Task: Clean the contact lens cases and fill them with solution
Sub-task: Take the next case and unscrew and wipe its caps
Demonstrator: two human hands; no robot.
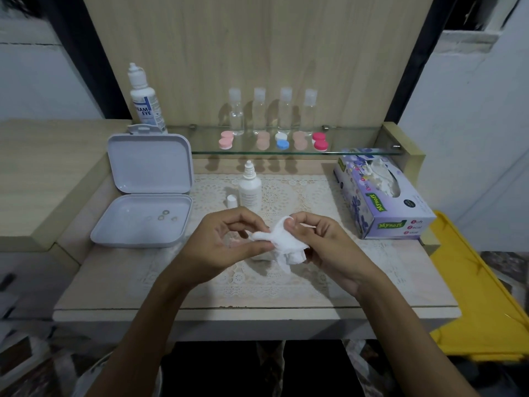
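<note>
Both hands meet over the lace mat [286,279] at the table's middle. My right hand [323,239] pinches a crumpled white tissue [279,239] and pushes it toward my left hand [226,242]. The left fingers curl round a small item, mostly hidden by the tissue; I cannot tell what it is. A small solution bottle [250,188] stands uncapped just behind the hands, its white cap [231,201] beside it. Several lens cases sit on the glass shelf [357,151]: a pink one [226,139], a white and blue one [282,140] and a red one [320,141].
An open white plastic box [143,219] holding small rings lies at the left. A large solution bottle [146,101] stands behind it. Several clear bottles [272,111] line the shelf. A purple tissue box [383,193] sits at the right, a yellow bin [481,296] beyond the table edge.
</note>
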